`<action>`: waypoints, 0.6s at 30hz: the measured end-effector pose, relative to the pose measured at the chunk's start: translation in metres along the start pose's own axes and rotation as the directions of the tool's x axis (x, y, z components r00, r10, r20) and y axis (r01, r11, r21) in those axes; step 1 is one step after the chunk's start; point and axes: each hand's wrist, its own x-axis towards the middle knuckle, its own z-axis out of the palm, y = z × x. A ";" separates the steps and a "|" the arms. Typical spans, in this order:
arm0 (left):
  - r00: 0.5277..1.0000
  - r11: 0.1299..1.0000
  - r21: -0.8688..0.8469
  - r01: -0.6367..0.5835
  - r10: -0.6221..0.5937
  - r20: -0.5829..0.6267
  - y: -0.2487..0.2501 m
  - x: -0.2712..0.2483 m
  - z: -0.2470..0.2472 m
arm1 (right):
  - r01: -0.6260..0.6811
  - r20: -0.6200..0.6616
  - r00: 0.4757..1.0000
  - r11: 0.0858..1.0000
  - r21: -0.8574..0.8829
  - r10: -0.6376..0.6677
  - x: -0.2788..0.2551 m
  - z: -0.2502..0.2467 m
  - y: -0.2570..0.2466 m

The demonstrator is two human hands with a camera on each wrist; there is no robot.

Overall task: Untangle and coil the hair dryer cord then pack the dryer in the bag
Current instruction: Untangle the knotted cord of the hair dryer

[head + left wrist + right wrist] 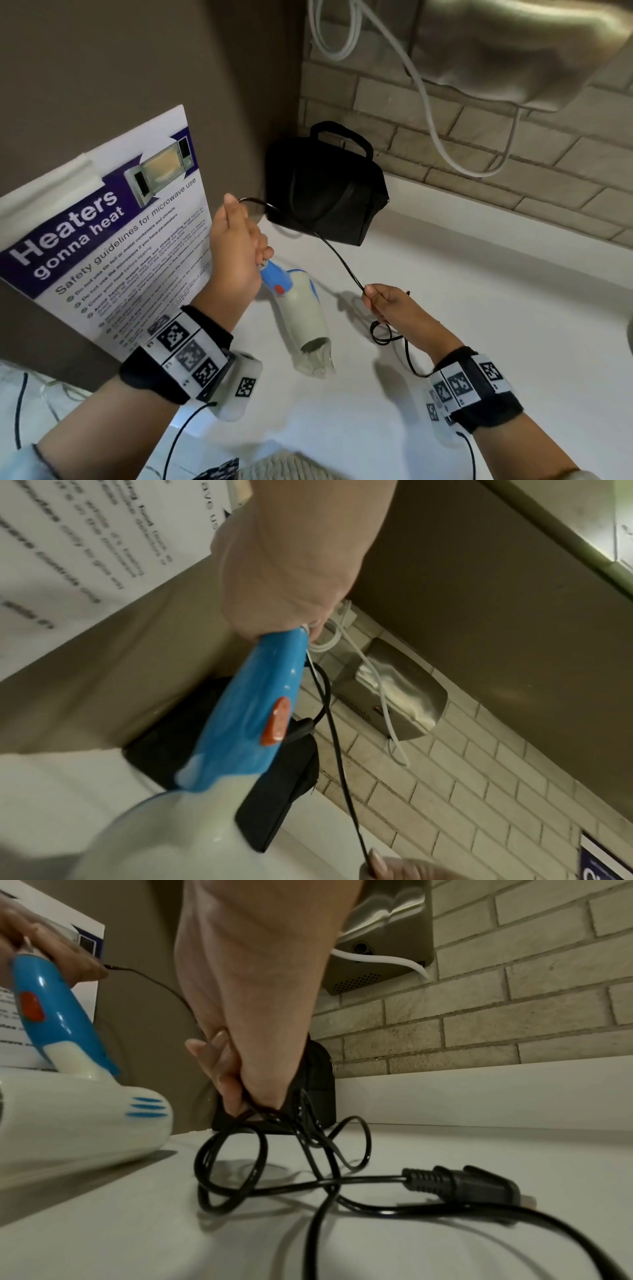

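Observation:
A white hair dryer [303, 318] with a blue handle [253, 715] and a red switch lies on the white counter [479, 325]. My left hand [236, 250] grips the end of the handle, where the black cord [337, 255] comes out. The cord runs taut to my right hand [387, 301], which pinches it. Below that hand, tangled loops [274, 1150] and the plug [469, 1184] lie on the counter. A black bag [325, 186] with a carry handle stands in the corner behind the dryer.
A microwave safety poster [102, 240] leans against the brown wall at left. On the brick wall at the back hang a steel hand dryer [513, 51] and a white cable [428, 102]. Open counter stretches to the right.

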 end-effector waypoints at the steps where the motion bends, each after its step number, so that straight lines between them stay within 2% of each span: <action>1: 1.000 0.999 -0.044 0.016 -0.016 0.005 -0.004 -0.001 -0.004 | 0.000 -0.001 1.000 1.000 -0.005 0.000 -0.001 0.000 0.000; 9: 0.979 0.977 -0.146 0.156 -0.172 -0.109 -0.046 -0.001 -0.055 | -0.025 -0.020 1.000 0.999 -0.049 0.024 0.002 -0.004 0.011; 16: 0.922 0.955 0.002 0.297 -0.286 -0.259 -0.089 0.001 -0.102 | -0.121 -0.076 0.991 0.978 -0.168 0.110 0.012 -0.004 0.023; 18: 0.913 0.927 0.125 0.354 -0.314 -0.261 -0.097 0.005 -0.112 | -0.139 -0.109 0.987 0.963 -0.229 0.117 0.014 -0.002 0.018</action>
